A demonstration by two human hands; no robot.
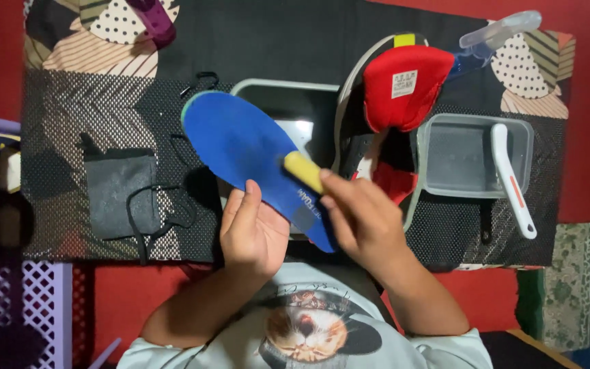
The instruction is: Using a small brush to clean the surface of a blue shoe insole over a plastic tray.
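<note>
My left hand (253, 229) holds a blue shoe insole (240, 143) from beneath, near its heel end, with the toe end pointing up and left. My right hand (363, 219) grips a small yellow brush or sponge (303, 171) and presses it against the insole's blue face. Behind the insole lies a shoe (384, 123) with its red tongue (404, 85) pulled up.
A clear plastic tub (476, 156) with a white-handled brush (512, 179) stands at the right. A grey tray (288, 102) sits behind the insole. A dark drawstring pouch (119, 191) and black laces (165, 212) lie left on a patterned mat (56, 116). A clear bottle (500, 31) lies top right.
</note>
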